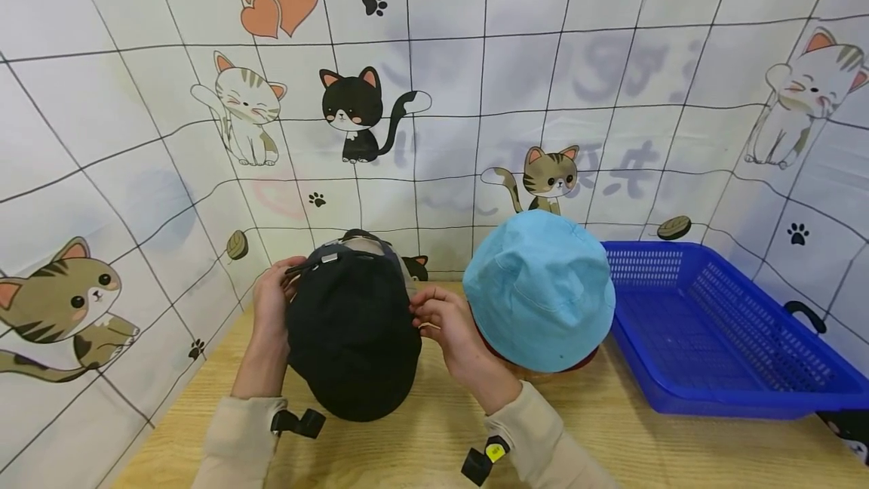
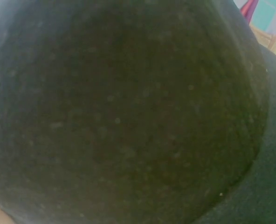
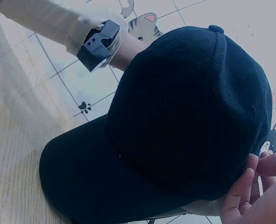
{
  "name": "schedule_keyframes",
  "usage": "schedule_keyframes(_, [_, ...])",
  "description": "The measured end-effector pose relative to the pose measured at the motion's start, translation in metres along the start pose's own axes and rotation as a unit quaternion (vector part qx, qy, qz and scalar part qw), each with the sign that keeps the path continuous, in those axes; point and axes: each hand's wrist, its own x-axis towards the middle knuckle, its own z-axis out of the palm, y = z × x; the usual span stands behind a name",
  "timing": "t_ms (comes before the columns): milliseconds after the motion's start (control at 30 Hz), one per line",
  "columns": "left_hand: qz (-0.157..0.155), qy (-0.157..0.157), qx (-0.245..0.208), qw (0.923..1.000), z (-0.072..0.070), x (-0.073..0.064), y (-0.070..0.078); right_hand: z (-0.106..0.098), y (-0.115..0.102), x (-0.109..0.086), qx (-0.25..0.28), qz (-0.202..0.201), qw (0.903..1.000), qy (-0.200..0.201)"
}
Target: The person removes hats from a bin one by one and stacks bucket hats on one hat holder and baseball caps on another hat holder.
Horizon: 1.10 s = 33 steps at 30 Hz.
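Observation:
A black baseball cap (image 1: 353, 330), its brim toward me, sits above the wooden table at the left. Pale grey material shows under its edge; what bears it is hidden. My left hand (image 1: 271, 300) holds the cap's back left edge beside the strap, fingers partly hidden behind it. At the right edge my right hand (image 1: 451, 330) pinches the rim between thumb and fingers, and these fingers (image 3: 243, 191) show in the right wrist view. Black cloth (image 2: 128, 112) fills most of the left wrist view, blurred. To the right stands a light blue bucket hat (image 1: 539, 293) with dark red at its lower edge.
A blue plastic basket (image 1: 733, 391) with perforated sides and a black handle (image 1: 806, 317) stands at the right, close to the bucket hat. The wooden table (image 1: 434, 444) meets a cat-print wall covering (image 1: 448, 134) at the back and sides.

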Motion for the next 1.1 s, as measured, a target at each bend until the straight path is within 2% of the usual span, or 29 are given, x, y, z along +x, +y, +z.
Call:
schedule_keyframes(367, [0.005, 0.009, 0.0, 0.9999, -0.001, 0.002, -0.002, -0.002, -0.003, 0.001, 0.012, 0.004, 0.9999, 0.009])
schedule_keyframes(467, [0.008, 0.015, 0.001, 0.9999, 0.0, 0.002, -0.002, -0.003, -0.004, 0.001, 0.003, -0.004, 0.9999, 0.014])
schedule_keyframes(533, [0.022, 0.019, 0.019, 0.9994, 0.001, 0.001, -0.002, -0.002, -0.005, 0.0, -0.011, -0.013, 0.9998, 0.015])
schedule_keyframes(700, [0.057, 0.031, 0.056, 0.9963, 0.004, 0.001, -0.002, -0.001, -0.008, -0.003, -0.054, -0.031, 0.998, -0.01])
schedule_keyframes(833, [0.064, 0.041, 0.065, 0.995, 0.004, 0.001, -0.001, 0.0, -0.01, -0.005, -0.076, -0.035, 0.9958, -0.037])
schedule_keyframes(967, [0.05, 0.049, 0.061, 0.9957, 0.001, 0.001, 0.001, 0.0, -0.012, -0.007, -0.08, -0.032, 0.9949, -0.053])
schedule_keyframes(1100, [0.02, 0.026, 0.003, 0.9994, -0.003, 0.001, 0.003, -0.001, -0.014, -0.008, -0.072, -0.018, 0.995, -0.067])
